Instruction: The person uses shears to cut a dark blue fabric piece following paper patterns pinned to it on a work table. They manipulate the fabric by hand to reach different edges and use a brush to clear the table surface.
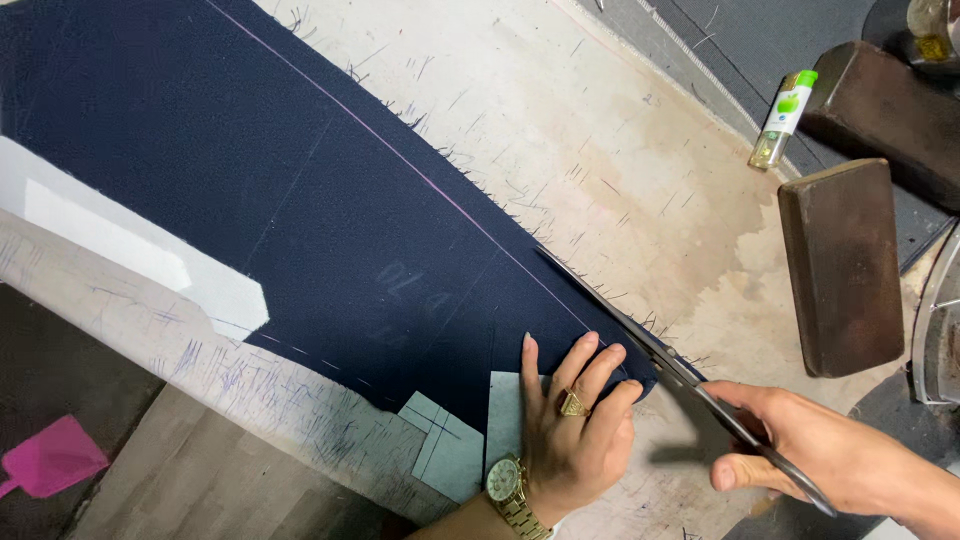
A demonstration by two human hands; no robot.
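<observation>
My right hand [840, 460] has its fingers [745, 398] closed through the handles of the scissors [660, 355], whose dark blades run up and to the left along the edge of the navy fabric [300, 200], right on the thin pink chalk line [400, 155]. My left hand [575, 430] lies flat beside the blades, fingers [590, 365] held together and pressing the near corner of the cloth onto the worktop [600, 150]; I see a gold ring [572, 404] on one finger and a gold wristwatch [508, 485] at the wrist. Just left of that hand, pale grey-green pattern pieces [455, 445] poke out from under the fabric. Farther left a white paper strip [120, 245] lies on the cloth. To the right of the scissors two brown blocks [840, 265] rest on the worktop, with a green-capped lighter [785, 120] near them, and a pink object [50, 458] sits low at the left edge
</observation>
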